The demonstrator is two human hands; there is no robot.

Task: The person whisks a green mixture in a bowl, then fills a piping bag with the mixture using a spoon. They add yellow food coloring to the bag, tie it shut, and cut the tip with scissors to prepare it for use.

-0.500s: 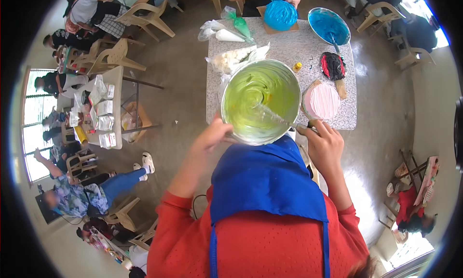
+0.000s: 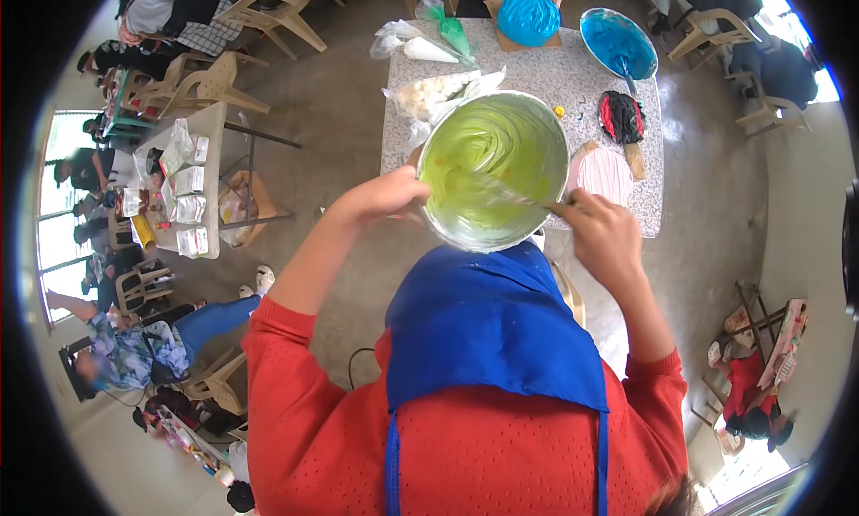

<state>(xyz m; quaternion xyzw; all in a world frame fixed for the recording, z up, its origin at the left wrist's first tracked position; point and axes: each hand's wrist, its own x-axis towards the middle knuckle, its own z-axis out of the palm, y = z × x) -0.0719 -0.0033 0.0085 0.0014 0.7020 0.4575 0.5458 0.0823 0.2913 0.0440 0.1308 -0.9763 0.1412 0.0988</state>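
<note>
Right hand (image 2: 601,228) closed round the handle of a mixing tool (image 2: 517,197), thumb and fingers pinched in near the bowl's right rim; far end motion-blurred, exact type can't be told. Tool's long axis runs nearly crosswise, handle to the right, working end pointing left and slightly away from the body, into the pale green cream (image 2: 488,149). Left hand (image 2: 398,194) clamps the left side of the metal bowl (image 2: 488,240), fingers partly hidden behind it. Bowl is in front of the chest, mouth facing up to the camera, round so no clear long axis; it overlaps the table's near edge in view, can't tell if it touches. Left forearm angles up and inward, elbow out to the side; right forearm slants up and left, wrist bent toward the bowl, back of hand showing. Blue apron (image 2: 497,328) over red top just below the bowl. Speckled table (image 2: 648,203) beyond: pink-frosted cake (image 2: 605,178) right of the bowl, partly behind the right hand, black-and-red item (image 2: 622,116) past it, blue-smeared bowl (image 2: 617,38) at far right corner, blue round bundle (image 2: 529,18) at far edge, white piping bag (image 2: 429,50) and green piping bag (image 2: 455,38) far left.
</note>
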